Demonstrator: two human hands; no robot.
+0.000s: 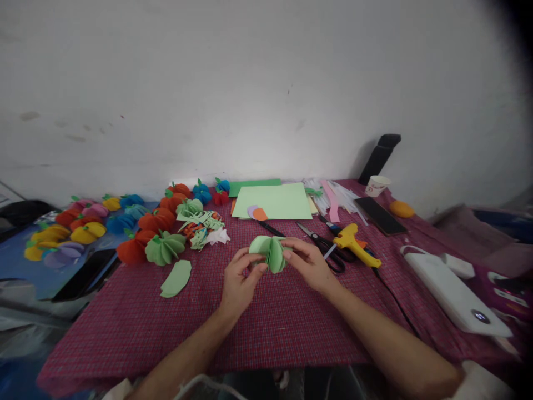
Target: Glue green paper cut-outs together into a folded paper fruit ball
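Between my two hands is a light green paper pumpkin (275,255), its folded leaves fanned out above the red checked cloth. My left hand (244,275) pinches its left side between thumb and fingers. On the right side, my right hand (308,261) grips the edge of the leaves. To the left lies a small stack of light green paper cut-outs (176,279). A finished green paper pumpkin (165,248) sits behind that stack. Close to my right hand are black scissors (322,241) and a yellow glue gun (353,244) with a cord.
Several coloured paper pumpkins (158,220) crowd the left, beside paper scraps (204,228). Green sheets (272,201) lie at the back. Toward the right are glue sticks (345,197), a paper cup (377,185), a phone (381,215) and a white power bank (453,291).
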